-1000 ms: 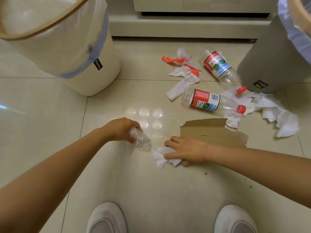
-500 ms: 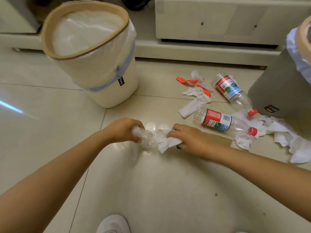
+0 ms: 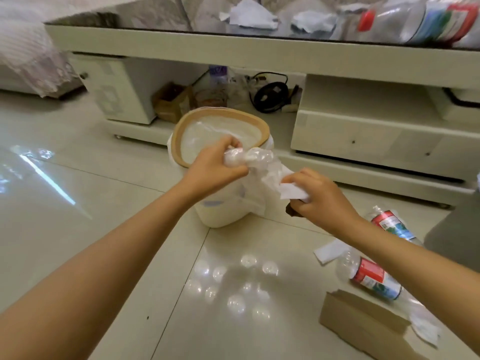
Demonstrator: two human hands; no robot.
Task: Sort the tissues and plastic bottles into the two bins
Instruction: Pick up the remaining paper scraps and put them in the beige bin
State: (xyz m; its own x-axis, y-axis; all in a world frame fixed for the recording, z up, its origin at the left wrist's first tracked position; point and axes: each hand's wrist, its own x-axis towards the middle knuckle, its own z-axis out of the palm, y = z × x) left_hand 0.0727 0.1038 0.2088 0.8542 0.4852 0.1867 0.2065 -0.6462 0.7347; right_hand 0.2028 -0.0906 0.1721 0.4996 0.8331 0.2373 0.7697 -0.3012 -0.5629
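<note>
My left hand (image 3: 213,165) grips a clear crumpled plastic bottle (image 3: 250,158) in the air, right over the front rim of the cream bin (image 3: 181,126) with a tan ring and a clear liner. My right hand (image 3: 319,196) holds a white tissue (image 3: 292,192) beside the bottle, just right of the bin. Two more bottles with red labels lie on the floor at the right: one bottle (image 3: 371,278) next to my right forearm, another bottle (image 3: 389,222) behind it. A flat tissue (image 3: 328,252) lies on the tiles.
A piece of brown cardboard (image 3: 358,323) lies at the lower right with a tissue (image 3: 426,331) on it. A low cream cabinet (image 3: 363,141) runs behind the bin, with a dark fan (image 3: 270,93) on its shelf. The grey bin (image 3: 457,237) stands at the right edge.
Both hands rose from the floor, the left with the bottle and the right with the tissue, and moved up to the cream bin. The view tilted up toward the cabinet.
</note>
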